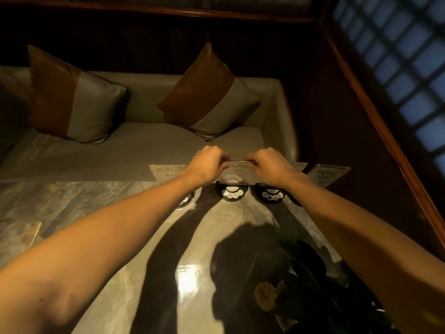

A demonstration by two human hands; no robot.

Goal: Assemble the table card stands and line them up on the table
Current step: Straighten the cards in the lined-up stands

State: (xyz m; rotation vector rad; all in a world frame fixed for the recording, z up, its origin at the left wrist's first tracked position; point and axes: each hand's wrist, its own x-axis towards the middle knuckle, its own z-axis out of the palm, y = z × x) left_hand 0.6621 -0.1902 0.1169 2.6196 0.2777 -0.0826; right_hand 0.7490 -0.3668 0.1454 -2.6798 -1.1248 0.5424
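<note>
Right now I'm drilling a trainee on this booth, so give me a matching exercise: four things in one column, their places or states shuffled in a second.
Things
1. middle card
2. left cushion
3. flower
4. window

Places or states
A. upper right, dark grid over blue panes
B. pinched at its top edge by the left hand and the right hand
C. near right part of the table
D. propped on the sofa

Pairs: 1-B, 2-D, 3-C, 4-A

Beyond grip: grey sofa (149, 141) w/ two brown-grey cushions (72, 97) (209, 97); near side, below-right of grip: dark plant w/ yellow flower (266, 295); lattice window (395, 56) far right.
</note>
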